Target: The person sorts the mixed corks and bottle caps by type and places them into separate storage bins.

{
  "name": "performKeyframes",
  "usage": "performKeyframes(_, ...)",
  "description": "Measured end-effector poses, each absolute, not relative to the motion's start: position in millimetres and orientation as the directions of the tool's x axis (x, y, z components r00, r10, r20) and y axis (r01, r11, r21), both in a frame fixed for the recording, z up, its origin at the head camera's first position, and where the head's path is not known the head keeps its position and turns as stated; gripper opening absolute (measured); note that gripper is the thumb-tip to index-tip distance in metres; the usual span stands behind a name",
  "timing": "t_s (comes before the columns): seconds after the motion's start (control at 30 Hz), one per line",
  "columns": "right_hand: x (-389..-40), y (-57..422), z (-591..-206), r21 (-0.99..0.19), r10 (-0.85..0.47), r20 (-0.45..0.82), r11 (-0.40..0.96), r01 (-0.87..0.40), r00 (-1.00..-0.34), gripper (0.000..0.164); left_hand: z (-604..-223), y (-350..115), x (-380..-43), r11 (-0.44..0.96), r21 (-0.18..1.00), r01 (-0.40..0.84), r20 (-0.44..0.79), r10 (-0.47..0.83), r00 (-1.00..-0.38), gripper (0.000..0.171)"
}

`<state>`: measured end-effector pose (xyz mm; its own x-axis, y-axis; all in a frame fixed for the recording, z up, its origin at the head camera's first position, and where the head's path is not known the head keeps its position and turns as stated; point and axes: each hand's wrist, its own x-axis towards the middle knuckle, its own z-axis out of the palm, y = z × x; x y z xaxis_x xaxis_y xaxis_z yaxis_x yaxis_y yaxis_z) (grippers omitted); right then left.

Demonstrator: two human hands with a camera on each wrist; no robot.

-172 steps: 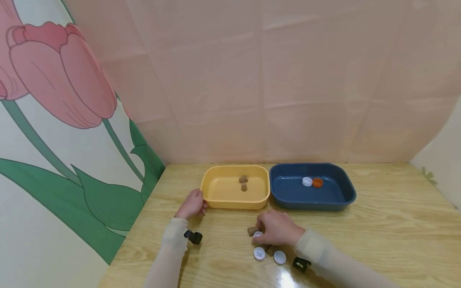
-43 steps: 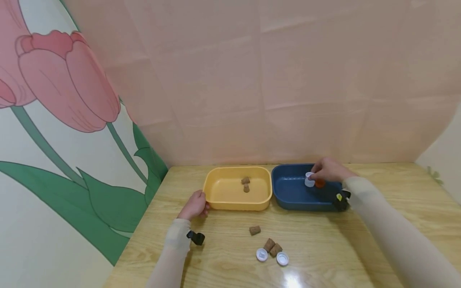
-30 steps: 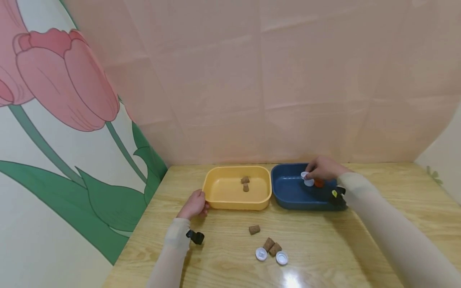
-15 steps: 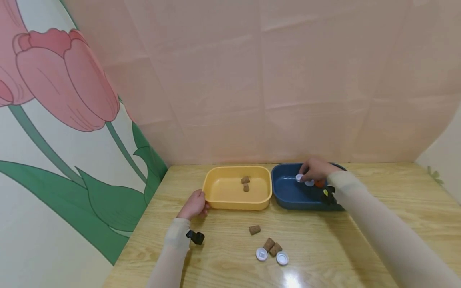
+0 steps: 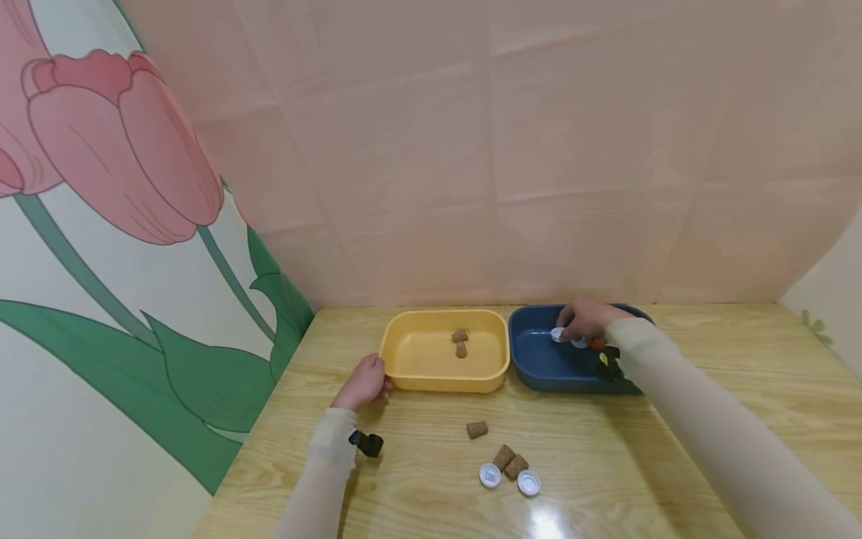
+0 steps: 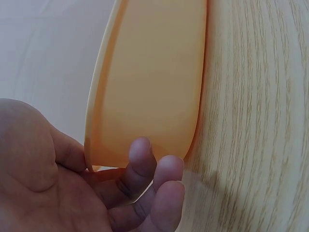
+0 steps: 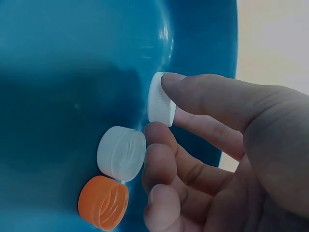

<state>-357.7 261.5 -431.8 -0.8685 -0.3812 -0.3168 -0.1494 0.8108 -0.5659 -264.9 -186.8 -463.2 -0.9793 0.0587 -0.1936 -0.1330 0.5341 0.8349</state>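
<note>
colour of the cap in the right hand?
White; the cap shows best in the right wrist view.

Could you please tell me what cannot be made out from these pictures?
- Head view: the inside right end of the blue tray, hidden by the right hand, right sleeve and wrist camera.
- Right wrist view: the index fingertip, hidden behind the pinched white cap.
- Head view: any lettering on the lone cork or nearest white cap, too small.
- Head view: the rest of the left sleeve, cut off by the bottom edge.
</note>
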Motion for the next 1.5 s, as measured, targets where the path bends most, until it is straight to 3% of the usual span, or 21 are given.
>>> performKeyframes(0.37,-356.7,261.7,-432.3,-0.547,-0.376,-0.313,0.822,-0.158,-0.872,0.031,-465.5,-187.6,-265.7,0.537,0.835,-0.122,-0.186,0.067,-0.980,0.037)
performKeyframes(0.5,-354.4,262.7,-430.6,-0.577,-0.353,-0.344,0.811,-0.100,-0.870,0.041,-465.1,-188.2,-265.4,0.539,0.831,-0.134,-0.196,0.058,-0.979,0.038)
performKeyframes(0.63,-350.8,263.2,-427.6,-0.577,-0.370,-0.337,0.808,-0.121,-0.866,0.049,-466.4,-188.7,-265.1,0.541,0.829,-0.138,-0.198,0.054,-0.979,0.039)
performKeyframes(0.87,-328.5,259.0,-413.5,-0.539,-0.452,-0.129,0.779,-0.320,-0.883,0.048,-466.0,-187.6,-265.7,0.528,0.836,-0.145,-0.203,0.053,-0.978,0.038)
performKeyframes(1.1,-282.8,243.2,-406.6,-0.551,-0.470,-0.023,0.743,-0.381,-0.883,0.043,-465.6,-188.6,-268.1,0.528,0.839,-0.132,-0.197,0.068,-0.978,0.037)
performKeyframes(1.5,-217.3,223.2,-449.9,-0.633,-0.582,0.121,0.579,-0.514,-0.804,0.038,-464.1,-188.4,-265.4,0.525,0.841,-0.127,-0.190,0.067,-0.980,0.038)
